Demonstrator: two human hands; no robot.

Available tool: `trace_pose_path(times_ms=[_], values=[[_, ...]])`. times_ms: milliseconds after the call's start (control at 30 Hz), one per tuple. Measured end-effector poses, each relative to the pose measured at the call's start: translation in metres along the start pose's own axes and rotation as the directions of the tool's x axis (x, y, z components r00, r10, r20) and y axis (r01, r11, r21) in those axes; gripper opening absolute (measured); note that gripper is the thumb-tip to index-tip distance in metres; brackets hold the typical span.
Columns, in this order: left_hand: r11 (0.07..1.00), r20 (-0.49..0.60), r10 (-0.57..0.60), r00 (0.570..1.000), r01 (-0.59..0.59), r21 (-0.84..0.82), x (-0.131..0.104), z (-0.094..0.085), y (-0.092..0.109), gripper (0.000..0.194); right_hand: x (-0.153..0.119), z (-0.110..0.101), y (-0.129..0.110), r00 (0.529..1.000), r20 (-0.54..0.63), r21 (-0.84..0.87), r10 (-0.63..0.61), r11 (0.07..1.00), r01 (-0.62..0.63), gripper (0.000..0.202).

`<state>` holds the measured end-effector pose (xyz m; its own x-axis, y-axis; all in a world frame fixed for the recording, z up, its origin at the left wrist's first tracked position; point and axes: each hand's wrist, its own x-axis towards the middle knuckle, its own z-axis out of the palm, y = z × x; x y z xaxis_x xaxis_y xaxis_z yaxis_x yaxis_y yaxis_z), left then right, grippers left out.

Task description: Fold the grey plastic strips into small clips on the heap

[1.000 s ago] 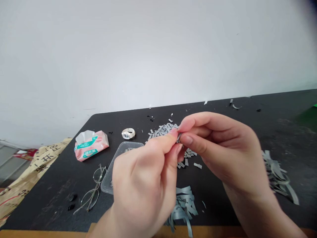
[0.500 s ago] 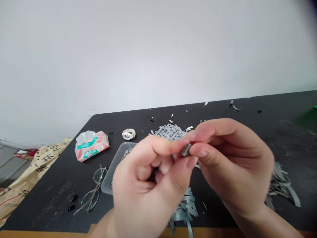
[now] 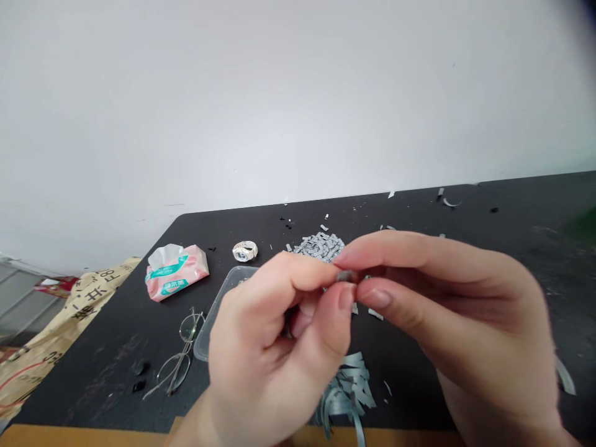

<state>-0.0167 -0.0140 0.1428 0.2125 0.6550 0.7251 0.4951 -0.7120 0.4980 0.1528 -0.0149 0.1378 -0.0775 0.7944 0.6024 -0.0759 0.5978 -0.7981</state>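
Observation:
My left hand (image 3: 279, 341) is closed, its thumb and index finger pinching a small dark grey folded piece (image 3: 345, 277). From the other side, my right hand (image 3: 451, 310) closes its thumb and index fingertips on the right end of the same piece. Fingers cover most of the piece, so its exact kind does not show. Something dark is partly visible inside the curl of my left fingers, too hidden to name. Behind the hands lies a heap of small grey folded pieces (image 3: 320, 246). Below them on the table is a bundle of grey strips (image 3: 347, 391).
On the black table (image 3: 112, 366), a clear plastic container (image 3: 214, 316) is partly behind my left hand. To its left are eyeglasses (image 3: 174, 372) and a tissue pack (image 3: 177, 273). A white wristwatch (image 3: 244, 251) lies farther back, and a printed tan sheet (image 3: 69, 323) hangs at the left.
My right hand has shifted right and turned slightly, its fingers lying flatter. The piece has turned between the fingertips and shows less. The view has moved a little.

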Motion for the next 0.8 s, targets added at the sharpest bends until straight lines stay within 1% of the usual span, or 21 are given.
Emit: trace_pose_path(times_ms=[33,100,167,267,333,400,467,533,633,700,800], values=[[1.000,0.000,0.024,1.000,-0.024,-0.006,0.0023,-0.0009,-0.0001,0.010,-0.0003,-0.0003,-0.0006,1.000,-0.013,-0.035,-0.022,0.999,0.021,0.032],[0.999,0.021,0.040,0.999,-0.040,-0.029,0.0058,-0.0016,-0.0015,0.009,-0.0003,-0.0009,-0.0013,0.997,-0.044,-0.102,-0.066,0.993,0.062,0.031],[0.998,0.051,0.001,0.999,0.002,-0.065,0.0076,-0.0006,-0.0041,0.011,0.0004,-0.0016,-0.0009,0.996,-0.038,-0.137,-0.084,0.987,0.078,0.028],[0.988,0.027,-0.081,0.996,0.084,-0.129,0.0081,0.0021,-0.0084,0.008,0.0018,-0.0025,0.0016,0.999,-0.017,-0.115,-0.042,0.993,0.040,0.024],[0.986,0.013,-0.101,0.995,0.102,-0.135,0.0078,0.0028,-0.0099,0.005,0.0021,-0.0026,0.0042,0.999,-0.035,-0.050,-0.003,0.999,0.001,0.021],[0.993,0.032,-0.055,0.998,0.058,-0.103,0.0077,0.0022,-0.0096,0.006,0.0018,-0.0017,0.0065,0.998,-0.053,0.052,0.022,0.998,-0.020,0.020],[0.998,0.046,0.024,0.999,-0.021,-0.066,0.0078,0.0013,-0.0080,0.010,0.0011,-0.0001,0.0078,0.997,-0.064,0.149,0.038,0.989,-0.028,0.020],[0.996,0.041,0.083,0.996,-0.081,-0.032,0.0083,0.0011,-0.0060,0.016,0.0007,0.0017,0.0077,0.995,-0.080,0.190,0.066,0.981,-0.050,0.019],[0.991,0.019,0.132,0.991,-0.132,0.022,0.0096,0.0022,-0.0040,0.021,0.0011,0.0023,0.0062,0.987,-0.109,0.142,0.116,0.985,-0.100,0.020],[0.988,0.026,0.148,0.989,-0.149,0.043,0.0104,0.0029,-0.0033,0.022,0.0020,0.0004,0.0054,0.989,-0.104,0.080,0.103,0.992,-0.095,0.021],[0.986,0.054,0.158,0.986,-0.161,0.046,0.0112,0.0029,-0.0024,0.018,0.0031,-0.0042,0.0045,0.995,-0.082,-0.009,0.065,0.998,-0.066,0.019]])
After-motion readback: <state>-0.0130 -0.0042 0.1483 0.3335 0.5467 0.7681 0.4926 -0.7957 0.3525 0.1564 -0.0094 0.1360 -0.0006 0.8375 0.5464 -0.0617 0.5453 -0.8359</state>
